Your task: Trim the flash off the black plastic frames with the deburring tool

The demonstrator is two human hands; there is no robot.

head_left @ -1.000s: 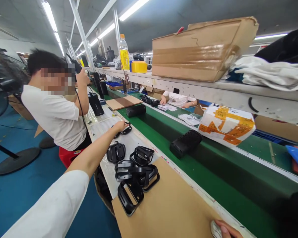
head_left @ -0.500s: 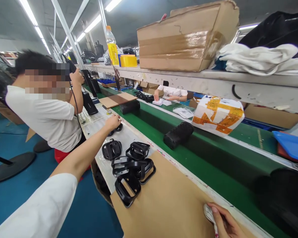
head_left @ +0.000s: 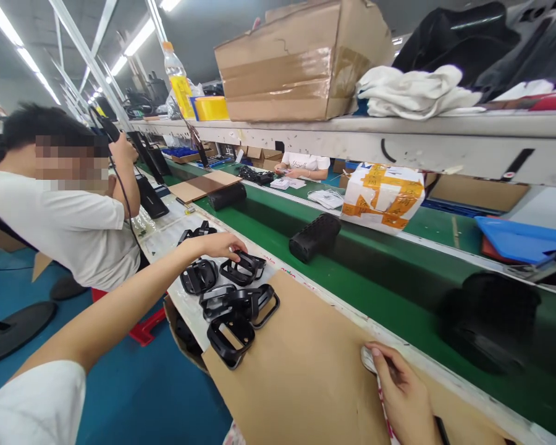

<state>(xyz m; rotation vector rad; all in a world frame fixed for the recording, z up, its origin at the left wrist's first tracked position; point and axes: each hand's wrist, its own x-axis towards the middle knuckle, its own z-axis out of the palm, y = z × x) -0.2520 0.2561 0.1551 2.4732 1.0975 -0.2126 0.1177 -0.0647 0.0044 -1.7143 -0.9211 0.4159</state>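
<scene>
While the green belt (head_left: pixel 352 278) carries a speaker (head_left: pixel 314 237) at 1 o'clock, the left hand (head_left: pixel 220 245) touches a black frame (head_left: pixel 242 268) with loose fingers; the right hand (head_left: pixel 401 395) pinches a cloth (head_left: pixel 369 360). Stacked frames (head_left: pixel 238 309) at 11 o'clock could tangle and slide off the bench (head_left: pixel 189 309).

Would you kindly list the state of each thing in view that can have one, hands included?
Left hand: stretched out, fingertips on a black plastic frame lying flat.
Right hand: resting on the brown cardboard sheet, grip closed on a white cloth.
Black ribbed cylinder: lying on its side on the green conveyor belt.
Taped cardboard box: closed, on the shelf.
Clear plastic bottle: upright, capped.
</scene>
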